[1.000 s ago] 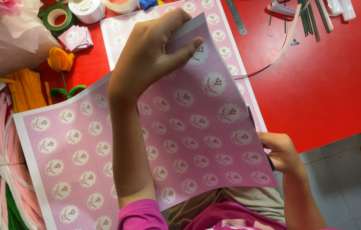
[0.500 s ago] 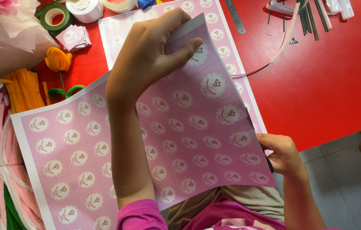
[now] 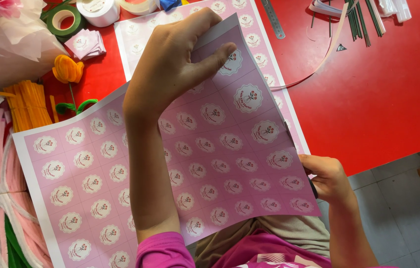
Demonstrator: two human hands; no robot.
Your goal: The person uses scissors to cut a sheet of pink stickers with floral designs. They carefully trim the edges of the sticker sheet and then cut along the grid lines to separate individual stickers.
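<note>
Pink sticker sheet [image 3: 229,164] sits marginally lower and further left than a second ago; otherwise unchanged, so the work holds at the same step. Left hand [image 3: 170,69] pinches its 12 o'clock edge, fingers curled. Right hand [image 3: 326,176] grips the 4 o'clock edge, closed, over the red bench [image 3: 393,99].

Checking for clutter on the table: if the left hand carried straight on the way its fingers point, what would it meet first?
The left hand grips the top edge of the pink sticker sheet, fingers pointing up and right. Straight on, it would probably meet the steel ruler first, though depth is unclear.
</note>
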